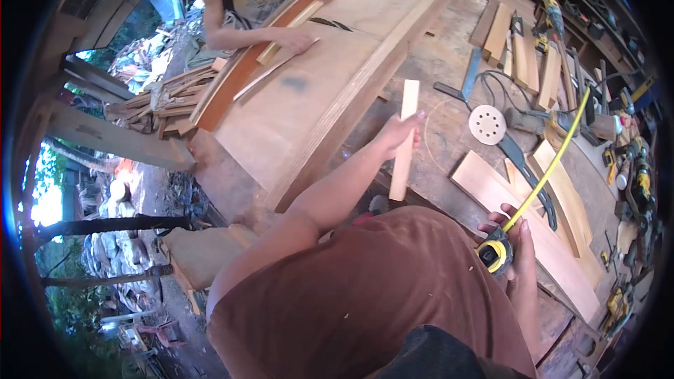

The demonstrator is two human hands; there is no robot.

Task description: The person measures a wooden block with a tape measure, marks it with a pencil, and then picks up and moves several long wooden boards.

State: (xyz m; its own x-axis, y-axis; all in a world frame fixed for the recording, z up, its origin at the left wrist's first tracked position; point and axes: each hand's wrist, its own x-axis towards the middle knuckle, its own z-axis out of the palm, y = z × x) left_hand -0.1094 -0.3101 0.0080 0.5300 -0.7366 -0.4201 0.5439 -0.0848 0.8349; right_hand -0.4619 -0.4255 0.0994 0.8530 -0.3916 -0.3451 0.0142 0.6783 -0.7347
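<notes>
My left hand (399, 135) is closed around a short, pale wooden strip (405, 168), held upright over the workbench. In my right hand (521, 253), close to my body, is a yellow and black tape measure (495, 254). Its yellow blade (554, 161) is drawn out, reaching up and right across the bench. Beneath the blade lie a wide wooden board (519, 228) and a curved wooden piece (562, 203). A round sanding disc (487, 125) with holes sits to the right of my left hand.
A large wood-framed panel (316, 91) lies left of the bench, with another person's hand (298, 41) on it. Wood blocks (519, 56), a blue-bladed square (472, 74), a cord and power tools (554, 14) crowd the right side. Scrap wood (175, 95) is piled beyond the panel.
</notes>
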